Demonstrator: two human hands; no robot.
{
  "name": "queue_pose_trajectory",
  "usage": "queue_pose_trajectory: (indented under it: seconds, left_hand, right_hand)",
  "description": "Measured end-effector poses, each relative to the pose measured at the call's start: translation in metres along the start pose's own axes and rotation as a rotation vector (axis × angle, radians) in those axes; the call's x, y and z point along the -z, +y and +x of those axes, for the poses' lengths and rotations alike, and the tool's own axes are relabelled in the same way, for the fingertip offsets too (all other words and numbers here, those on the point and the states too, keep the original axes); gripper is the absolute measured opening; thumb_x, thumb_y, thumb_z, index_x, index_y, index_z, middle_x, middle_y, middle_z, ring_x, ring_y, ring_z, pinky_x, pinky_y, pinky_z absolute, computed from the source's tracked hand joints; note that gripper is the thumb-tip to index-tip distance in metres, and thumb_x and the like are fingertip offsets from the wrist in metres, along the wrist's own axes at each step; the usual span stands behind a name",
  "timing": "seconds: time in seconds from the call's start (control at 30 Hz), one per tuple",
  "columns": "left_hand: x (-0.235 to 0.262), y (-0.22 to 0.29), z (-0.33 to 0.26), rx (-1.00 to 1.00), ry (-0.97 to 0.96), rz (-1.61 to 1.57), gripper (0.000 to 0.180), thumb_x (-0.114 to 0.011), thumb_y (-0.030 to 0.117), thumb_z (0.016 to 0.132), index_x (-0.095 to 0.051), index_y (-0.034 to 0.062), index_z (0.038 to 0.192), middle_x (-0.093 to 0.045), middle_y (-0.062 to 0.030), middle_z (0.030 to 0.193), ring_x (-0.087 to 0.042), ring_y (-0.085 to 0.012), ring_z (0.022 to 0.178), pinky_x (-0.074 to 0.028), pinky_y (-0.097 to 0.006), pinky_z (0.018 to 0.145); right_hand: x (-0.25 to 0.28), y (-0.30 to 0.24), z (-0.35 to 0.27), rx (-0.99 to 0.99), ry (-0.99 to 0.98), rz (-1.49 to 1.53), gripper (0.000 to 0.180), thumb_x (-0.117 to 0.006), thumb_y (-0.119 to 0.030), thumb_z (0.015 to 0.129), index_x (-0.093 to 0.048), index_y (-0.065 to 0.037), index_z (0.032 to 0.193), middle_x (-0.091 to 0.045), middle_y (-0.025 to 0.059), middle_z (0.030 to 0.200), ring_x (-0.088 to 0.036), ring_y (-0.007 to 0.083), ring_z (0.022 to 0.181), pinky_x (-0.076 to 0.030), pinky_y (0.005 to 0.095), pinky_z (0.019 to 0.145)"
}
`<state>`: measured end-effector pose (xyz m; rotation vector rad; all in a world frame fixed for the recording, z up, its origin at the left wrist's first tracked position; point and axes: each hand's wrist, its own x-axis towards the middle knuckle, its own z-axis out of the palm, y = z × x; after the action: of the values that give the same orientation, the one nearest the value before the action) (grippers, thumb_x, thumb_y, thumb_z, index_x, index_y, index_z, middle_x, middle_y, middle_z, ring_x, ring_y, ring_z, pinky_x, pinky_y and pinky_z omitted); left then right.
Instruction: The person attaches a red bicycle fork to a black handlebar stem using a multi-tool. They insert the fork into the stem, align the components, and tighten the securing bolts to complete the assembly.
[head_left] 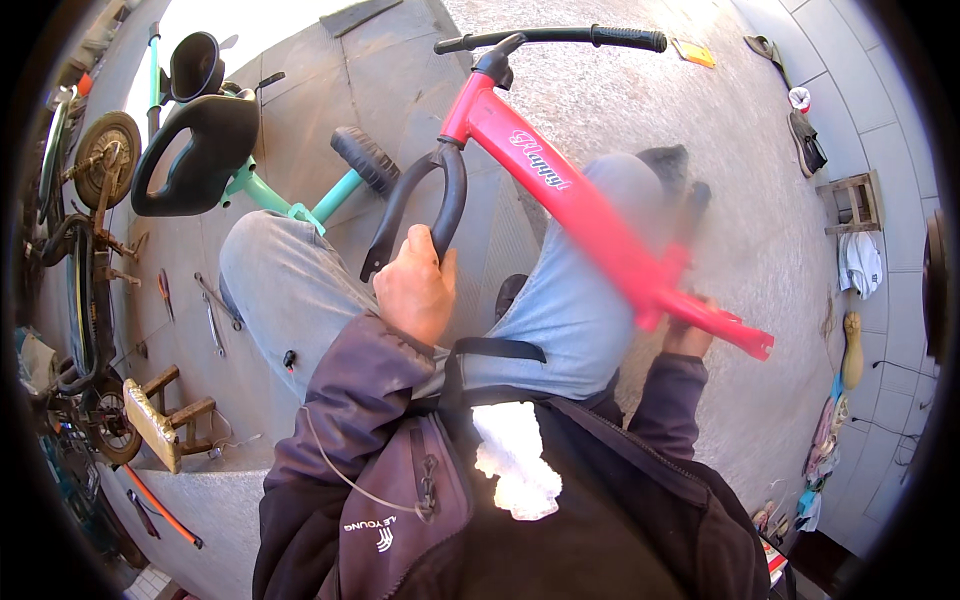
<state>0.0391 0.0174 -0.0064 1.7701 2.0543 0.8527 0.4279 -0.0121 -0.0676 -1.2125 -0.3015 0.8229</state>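
Note:
Across my lap lies a bright pink-red child's bike frame [560, 190], tilted, with its front end up and away from me. My left hand [415, 290] is closed around one leg of the black front fork [455, 190]; no wheel sits in the fork. At the rear of the frame, my right hand [690, 335] grips near the forked tail, its fingers partly hidden behind the tube. A black handlebar [560, 37] with a ribbed grip tops the head tube. The seat-tube area of the frame is blurred.
Beyond my left knee stands a teal ride-on frame with a black seat [235, 145] and a black wheel [365, 160]. On the floor lie a screwdriver [165, 295] and wrenches [212, 315]. A small stool [155, 425] and bicycles stand left; shoes [805, 145] and a wooden stool [853, 203] right.

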Motion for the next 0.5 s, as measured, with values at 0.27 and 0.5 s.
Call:
queue_pose_trajectory:
  seconds: [0.27, 0.5]
  left_hand:
    - [0.017, -0.008, 0.012, 0.115, -0.106, -0.087, 0.026, -0.067, 0.022, 0.084, -0.053, 0.0037, 0.096, -0.064, -0.0208, 0.071, -0.063, -0.0414, 0.069, -0.048, -0.049, 0.061]
    - [0.037, -0.026, 0.028, 0.287, -0.237, -0.586, 0.015, -0.065, 0.013, 0.082, -0.058, 0.0001, 0.088, -0.055, -0.0036, 0.059, -0.053, -0.0097, 0.052, -0.042, -0.029, 0.047]
  right_hand:
    - [0.017, 0.009, 0.012, 0.008, -0.066, -0.017, 0.023, -0.05, -0.028, 0.098, -0.054, -0.006, 0.097, -0.063, 0.0081, 0.086, -0.062, 0.0176, 0.068, -0.048, 0.0286, 0.051]
    - [0.03, 0.014, 0.022, 0.01, -0.087, -0.011, 0.024, -0.052, -0.029, 0.098, -0.054, -0.005, 0.101, -0.064, 0.011, 0.092, -0.063, 0.02, 0.077, -0.052, 0.0317, 0.062]
